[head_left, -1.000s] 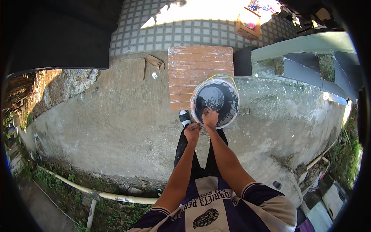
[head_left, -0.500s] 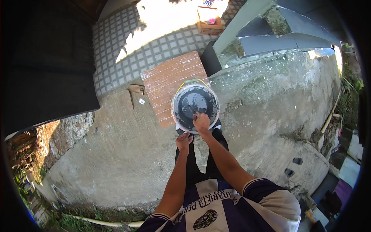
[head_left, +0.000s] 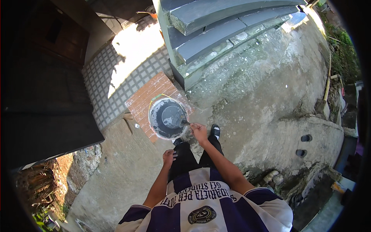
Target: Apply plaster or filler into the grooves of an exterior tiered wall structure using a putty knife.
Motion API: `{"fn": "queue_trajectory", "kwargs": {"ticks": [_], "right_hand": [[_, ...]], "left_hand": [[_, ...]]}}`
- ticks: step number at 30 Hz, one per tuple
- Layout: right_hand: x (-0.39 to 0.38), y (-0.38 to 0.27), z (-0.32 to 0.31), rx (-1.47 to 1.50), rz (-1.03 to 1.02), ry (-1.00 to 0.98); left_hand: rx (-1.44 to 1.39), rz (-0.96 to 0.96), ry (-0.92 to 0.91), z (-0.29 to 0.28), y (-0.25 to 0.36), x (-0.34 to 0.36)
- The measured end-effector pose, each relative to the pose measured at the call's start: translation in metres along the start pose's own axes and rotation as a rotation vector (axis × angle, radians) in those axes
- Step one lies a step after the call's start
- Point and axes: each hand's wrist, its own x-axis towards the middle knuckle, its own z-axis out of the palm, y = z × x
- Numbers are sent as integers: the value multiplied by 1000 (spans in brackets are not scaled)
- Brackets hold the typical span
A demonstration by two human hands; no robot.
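A round white bucket (head_left: 154, 110) holds dark grey paint, with grey smears around its inner wall. Its yellow wire handle with a green grip leans over the far rim. At the bucket's near right rim, my right hand (head_left: 199, 132) is closed around what looks like a paintbrush (head_left: 185, 123), its dark head over the rim. My left hand (head_left: 169, 157) is off the bucket, in front of my left thigh, fingers loosely bent and apart with nothing in them. Under the bucket lies a brown board (head_left: 136, 102) with pale lines, spotted with white.
Grey-painted steps (head_left: 216, 40) rise at the far right of the board. Grey-and-white tiles (head_left: 99, 83) lie beyond it, partly sunlit. A dark covered block (head_left: 50, 116) stands on the left. Rough concrete (head_left: 262, 92) slopes off to the right, with two small holes in it.
My right hand has come out from over the bucket to its right rim, brush with it. My left hand has drawn back from the near rim. The view has turned rightward.
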Motion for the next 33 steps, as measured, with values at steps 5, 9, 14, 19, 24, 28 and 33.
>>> {"fn": "queue_trajectory", "kwargs": {"ticks": [5,9,14,19,24,28,33], "right_hand": [[9,44,30,-789,-701,50],[8,39,44,-1301,-799,-354],[11,32,23,-1438,-868,-410],[5,25,21,-1430,-1043,-218],[-6,15,36,-1403,-1047,-281],[1,4,34,-1553,-748,-456],[-3,3,33,-1532,-709,-418]], "left_hand": [[-920,-192,-48,23,2,20],[-1043,17,-158,47,-11,36],[-1205,-119,-73,73,30,51],[-1331,-224,-75,60,30,58],[-1309,-233,-172,39,23,79],[-1217,-373,-102,52,44,81],[-1125,-397,-127,51,57,80]]}}
